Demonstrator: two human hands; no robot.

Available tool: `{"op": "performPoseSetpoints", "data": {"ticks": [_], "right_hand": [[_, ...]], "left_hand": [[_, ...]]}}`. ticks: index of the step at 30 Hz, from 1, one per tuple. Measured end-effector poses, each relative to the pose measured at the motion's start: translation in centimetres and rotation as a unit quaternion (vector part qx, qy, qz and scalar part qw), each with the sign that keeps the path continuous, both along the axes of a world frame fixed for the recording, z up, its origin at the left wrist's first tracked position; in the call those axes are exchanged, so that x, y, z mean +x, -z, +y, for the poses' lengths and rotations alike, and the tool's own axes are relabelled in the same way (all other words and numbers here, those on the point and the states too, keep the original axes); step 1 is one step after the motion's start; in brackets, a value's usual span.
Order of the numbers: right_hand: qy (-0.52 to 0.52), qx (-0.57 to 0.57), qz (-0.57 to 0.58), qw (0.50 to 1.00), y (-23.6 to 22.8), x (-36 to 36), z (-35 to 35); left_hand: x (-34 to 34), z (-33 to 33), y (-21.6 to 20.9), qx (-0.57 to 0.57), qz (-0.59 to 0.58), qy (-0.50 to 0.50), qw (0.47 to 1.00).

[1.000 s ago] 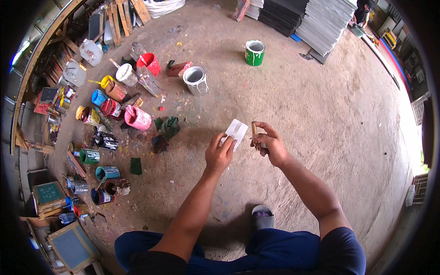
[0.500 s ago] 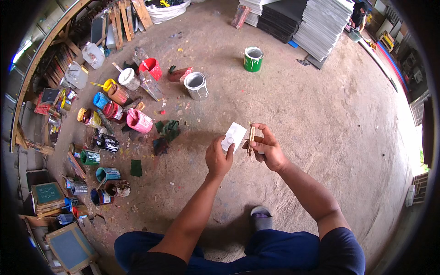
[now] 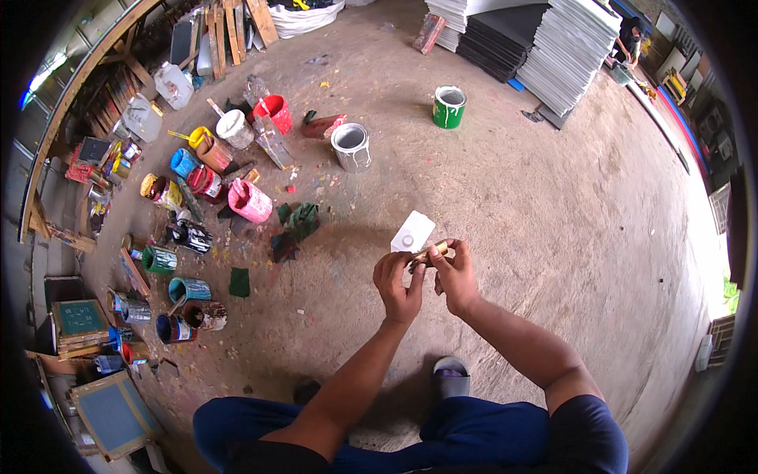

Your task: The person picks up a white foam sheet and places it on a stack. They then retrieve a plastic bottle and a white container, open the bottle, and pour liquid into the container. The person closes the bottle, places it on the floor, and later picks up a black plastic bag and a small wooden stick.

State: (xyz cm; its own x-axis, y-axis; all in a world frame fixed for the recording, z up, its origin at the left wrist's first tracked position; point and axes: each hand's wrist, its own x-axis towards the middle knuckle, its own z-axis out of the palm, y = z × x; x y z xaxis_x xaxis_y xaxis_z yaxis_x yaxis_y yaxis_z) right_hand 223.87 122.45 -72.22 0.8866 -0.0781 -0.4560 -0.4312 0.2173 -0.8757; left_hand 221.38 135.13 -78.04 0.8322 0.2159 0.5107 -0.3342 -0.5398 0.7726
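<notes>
Between my two hands is a small, slender brass-coloured piece (image 3: 431, 253); its exact kind I cannot make out. My right hand (image 3: 458, 280) pinches its right end between thumb and fingers. At the other end, the fingers and thumb of my left hand (image 3: 399, 292) close on it, hiding part of it. Just beyond my fingertips appears a white boxy container (image 3: 416, 227) with a round cap, seen from above. My hands overlap its lower edge.
Left on the concrete floor stand several paint-smeared cans and buckets, including a pink bucket (image 3: 251, 202). Ahead are a grey-smeared can (image 3: 352, 150) and a green can (image 3: 448, 109). Stacked sheets (image 3: 570, 51) stand far back; another person (image 3: 629, 41) crouches far right. Dark rags (image 3: 297, 223) lie left.
My left hand has moved right from beside the white container and closed on the brass-coloured piece. The piece has turned from upright to slanting. The whole view has shifted slightly.
</notes>
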Motion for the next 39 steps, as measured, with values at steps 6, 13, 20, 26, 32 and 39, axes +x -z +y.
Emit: {"op": "performPoseSetpoints", "data": {"ticks": [6, 13, 20, 26, 32, 39], "right_hand": [[-0.05, -0.145, -0.184, 0.971, 2.8, 0.0, -0.2], [-0.075, -0.129, -0.168, 0.974, 3.4, -0.2, 1.0], [-0.08, -0.098, -0.153, 0.98, 2.6, -0.7, 2.2], [-0.055, -0.053, -0.125, 0.989, 2.4, -0.3, 2.1], [-0.089, -0.051, -0.123, 0.987, 3.1, -0.4, 2.1], [-0.069, -0.012, -0.12, 0.99, 3.8, -0.8, 2.8]], "left_hand": [[1.0, 1.6, 0.2, -0.226, 0.138, 0.034, 0.964], [2.3, 3.6, -0.9, -0.48, 0.237, 0.113, 0.837], [3.6, 4.7, -2.0, -0.456, 0.29, 0.124, 0.832], [4.2, 4.5, -1.9, -0.416, 0.315, 0.108, 0.846], [4.0, 4.1, -1.5, -0.417, 0.294, 0.079, 0.856], [4.8, 3.8, -2.3, -0.34, 0.318, 0.041, 0.884]]}}
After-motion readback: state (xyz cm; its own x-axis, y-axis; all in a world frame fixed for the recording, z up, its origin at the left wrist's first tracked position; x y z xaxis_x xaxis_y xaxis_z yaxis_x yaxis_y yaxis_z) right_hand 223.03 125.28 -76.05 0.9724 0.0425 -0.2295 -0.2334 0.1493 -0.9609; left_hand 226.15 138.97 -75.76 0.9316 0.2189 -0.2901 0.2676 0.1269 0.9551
